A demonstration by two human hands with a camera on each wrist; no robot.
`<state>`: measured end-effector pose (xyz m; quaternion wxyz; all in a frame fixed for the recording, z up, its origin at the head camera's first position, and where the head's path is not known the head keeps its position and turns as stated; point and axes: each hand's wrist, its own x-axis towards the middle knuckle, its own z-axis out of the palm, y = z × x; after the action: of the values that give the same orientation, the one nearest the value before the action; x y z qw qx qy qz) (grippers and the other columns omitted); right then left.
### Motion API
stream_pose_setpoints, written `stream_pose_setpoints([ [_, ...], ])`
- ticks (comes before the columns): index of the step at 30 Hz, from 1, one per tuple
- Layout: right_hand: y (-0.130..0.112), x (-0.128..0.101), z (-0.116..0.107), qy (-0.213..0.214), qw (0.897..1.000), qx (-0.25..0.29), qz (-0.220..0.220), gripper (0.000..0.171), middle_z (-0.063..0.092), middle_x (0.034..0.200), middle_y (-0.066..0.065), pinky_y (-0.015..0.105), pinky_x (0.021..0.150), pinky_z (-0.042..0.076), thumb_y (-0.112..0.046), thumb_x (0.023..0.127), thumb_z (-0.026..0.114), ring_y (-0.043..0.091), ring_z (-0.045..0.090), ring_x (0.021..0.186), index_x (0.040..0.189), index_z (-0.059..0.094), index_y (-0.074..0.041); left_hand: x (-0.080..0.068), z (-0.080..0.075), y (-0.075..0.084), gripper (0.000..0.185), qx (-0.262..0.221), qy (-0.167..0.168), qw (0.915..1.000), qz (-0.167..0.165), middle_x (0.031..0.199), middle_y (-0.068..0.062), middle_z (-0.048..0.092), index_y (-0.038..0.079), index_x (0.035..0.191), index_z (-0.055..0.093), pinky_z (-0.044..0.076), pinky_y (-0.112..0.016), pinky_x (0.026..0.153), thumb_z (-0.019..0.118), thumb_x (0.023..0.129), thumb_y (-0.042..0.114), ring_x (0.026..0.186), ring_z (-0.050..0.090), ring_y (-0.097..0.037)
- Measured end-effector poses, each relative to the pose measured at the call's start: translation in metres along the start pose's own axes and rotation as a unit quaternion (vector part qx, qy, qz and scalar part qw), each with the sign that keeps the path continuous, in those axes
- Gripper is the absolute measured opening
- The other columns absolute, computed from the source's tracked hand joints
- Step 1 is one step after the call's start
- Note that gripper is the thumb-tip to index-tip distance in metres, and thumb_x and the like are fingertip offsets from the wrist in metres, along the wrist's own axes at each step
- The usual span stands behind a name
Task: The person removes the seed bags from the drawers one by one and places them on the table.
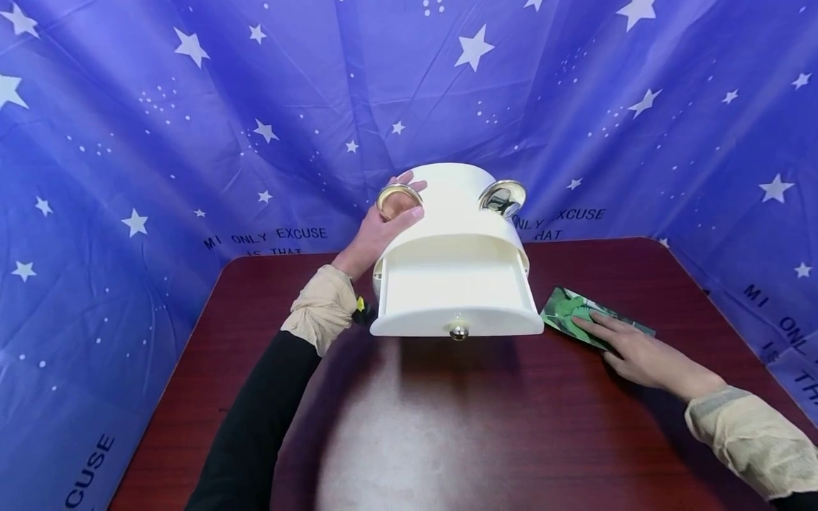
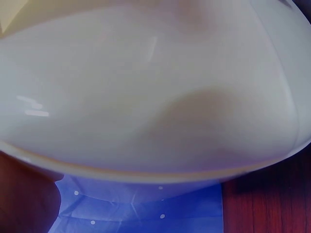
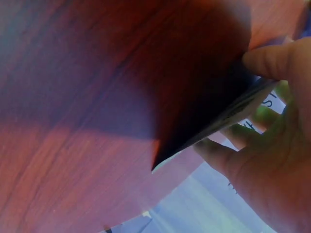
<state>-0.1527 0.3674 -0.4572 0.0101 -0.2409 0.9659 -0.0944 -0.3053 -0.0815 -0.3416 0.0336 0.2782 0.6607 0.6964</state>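
card [image 1: 591, 316], green and dark, lies flat on the dark red table [image 1: 447, 440] at about four o'clock from the white drawer box [image 1: 455, 213], just beside the drawer's right front corner but not touching it as far as the head view shows. right hand [image 1: 639, 351] rests on the card with straight fingers [image 1: 597, 325] spread over its near half, pressing down rather than pinching; nothing is curled round it in the head view. in the right wrist view the card's edge [image 3: 214, 128] appears dark and thin against the wood, with a fingertip [image 3: 265, 60] on one side and other fingers on the other, so the card seems slightly raised at that edge, though how far is unclear.

left hand [image 1: 383, 227] is at ten o'clock of the box, palm against its rounded left side, thumb and fingers laid round the upper edge by the gold ring handle [image 1: 399, 201]; the grip is a loose, wide hold on the box wall. the left wrist view shows only the box's pale curved surface [image 2: 146, 97] close up and blurred.

drawer [image 1: 456, 294] stands pulled out toward six o'clock, its inside white, with a small metal knob [image 1: 458, 331] at the front centre. a second shiny handle [image 1: 502, 197] sits at the box's two o'clock. star-printed blue cloth [image 1: 128, 142] hangs behind and around the table.
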Motion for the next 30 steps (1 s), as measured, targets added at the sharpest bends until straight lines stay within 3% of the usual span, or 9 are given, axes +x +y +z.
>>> stream_pose_setpoints([
  [7, -0.007, 0.003, -0.009, -0.036, 0.999, -0.006, 0.027, 0.069, 0.043, 0.153, 0.032, 0.066, 0.099, 0.049, -0.012, 0.090, 0.067, 0.054, 0.050, 0.134, 0.154, 0.043, -0.018, 0.000, 0.000, 0.001, 0.070, -0.007, 0.001, 1.0000, 0.000, 0.159, -0.008, 0.047, 0.017, 0.160, 0.028, 0.038, -0.031, 0.122, 0.059, 0.097, 0.011, 0.143, 0.051, -0.022],
  [16, -0.012, 0.006, -0.008, -0.043, 0.998, -0.028, 0.045, 0.072, 0.045, 0.154, 0.027, 0.067, 0.093, 0.050, -0.029, 0.086, 0.074, 0.053, 0.050, 0.134, 0.151, 0.046, -0.020, 0.000, -0.001, 0.002, 0.069, -0.014, 0.005, 0.9999, -0.004, 0.158, -0.009, 0.048, 0.016, 0.159, 0.028, 0.040, -0.031, 0.121, 0.059, 0.098, 0.010, 0.140, 0.053, -0.021],
  [19, -0.021, 0.009, -0.011, -0.014, 0.999, -0.017, 0.040, 0.075, 0.047, 0.153, 0.025, 0.067, 0.091, 0.051, -0.031, 0.085, 0.077, 0.051, 0.052, 0.132, 0.152, 0.044, -0.022, 0.001, -0.001, 0.001, 0.068, -0.017, 0.002, 0.9998, -0.007, 0.158, -0.009, 0.048, 0.016, 0.159, 0.029, 0.040, -0.031, 0.120, 0.058, 0.098, 0.009, 0.139, 0.054, -0.020],
  [22, -0.037, 0.015, -0.025, 0.050, 0.999, -0.007, 0.001, 0.079, 0.051, 0.151, 0.020, 0.062, 0.093, 0.050, -0.030, 0.081, 0.081, 0.044, 0.054, 0.130, 0.151, 0.046, -0.023, 0.002, 0.000, 0.000, 0.068, -0.018, 0.001, 0.9998, -0.007, 0.159, -0.009, 0.048, 0.017, 0.159, 0.029, 0.040, -0.030, 0.121, 0.058, 0.098, 0.009, 0.139, 0.053, -0.019],
  [25, -0.060, 0.025, -0.047, 0.118, 0.992, -0.007, -0.045, 0.080, 0.053, 0.152, 0.011, 0.045, 0.104, 0.046, -0.030, 0.078, 0.083, 0.035, 0.054, 0.131, 0.151, 0.048, -0.028, 0.003, 0.000, -0.001, 0.069, -0.013, 0.004, 0.9999, -0.004, 0.158, -0.009, 0.048, 0.017, 0.159, 0.029, 0.039, -0.029, 0.121, 0.059, 0.098, 0.009, 0.139, 0.053, -0.019],
  [27, -0.077, 0.033, -0.064, 0.154, 0.985, -0.007, -0.081, 0.080, 0.053, 0.153, 0.007, 0.030, 0.115, 0.036, -0.033, 0.078, 0.083, 0.028, 0.052, 0.135, 0.150, 0.050, -0.029, 0.003, 0.000, -0.002, 0.069, -0.011, 0.007, 0.9999, -0.001, 0.158, -0.010, 0.048, 0.016, 0.159, 0.029, 0.039, -0.030, 0.121, 0.059, 0.097, 0.009, 0.138, 0.054, -0.019],
  [30, -0.101, 0.045, -0.089, 0.209, 0.967, 0.001, -0.145, 0.069, 0.054, 0.153, 0.006, 0.011, 0.120, 0.020, -0.048, 0.086, 0.075, 0.022, 0.050, 0.139, 0.147, 0.054, -0.024, 0.003, 0.000, -0.002, 0.068, -0.009, 0.010, 0.9999, 0.001, 0.157, -0.011, 0.049, 0.015, 0.159, 0.030, 0.040, -0.029, 0.120, 0.059, 0.097, 0.009, 0.136, 0.055, -0.019],
])
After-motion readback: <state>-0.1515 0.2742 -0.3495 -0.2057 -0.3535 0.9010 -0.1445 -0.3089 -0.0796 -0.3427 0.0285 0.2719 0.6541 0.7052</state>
